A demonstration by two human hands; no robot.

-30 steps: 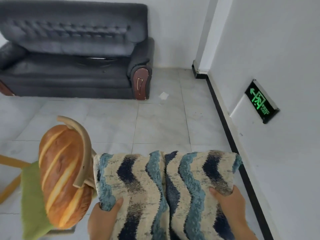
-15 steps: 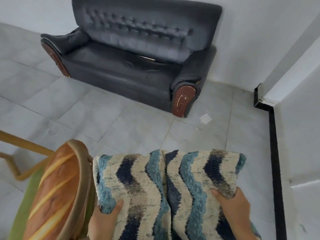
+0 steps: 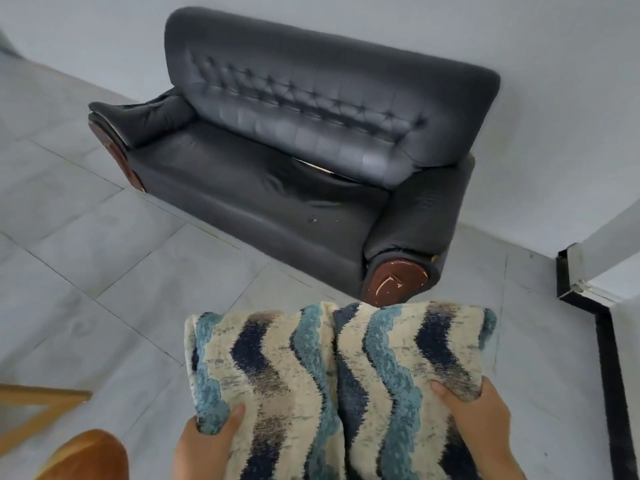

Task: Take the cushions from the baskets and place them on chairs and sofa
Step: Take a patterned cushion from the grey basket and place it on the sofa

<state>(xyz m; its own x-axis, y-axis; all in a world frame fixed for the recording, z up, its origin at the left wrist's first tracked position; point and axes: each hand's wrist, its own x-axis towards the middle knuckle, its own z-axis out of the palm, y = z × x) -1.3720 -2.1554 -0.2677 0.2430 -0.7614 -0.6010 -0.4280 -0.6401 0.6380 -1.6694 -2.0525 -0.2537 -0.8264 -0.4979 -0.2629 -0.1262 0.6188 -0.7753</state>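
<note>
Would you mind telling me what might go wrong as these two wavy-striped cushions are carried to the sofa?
1. The left hand and right hand each grip only an outer edge of the two cushions; their meeting inner edges look unsupported, so one might slip out.
2. The cushions hide the floor underfoot, and a wooden chair frame sits close on the left, a possible trip.
3. The sofa seat sags near its backrest, so a cushion may tip.

Left grip (image 3: 204,445) & right grip (image 3: 485,424) — bare, no sleeves/gloves/rings — wrists uncovered.
</note>
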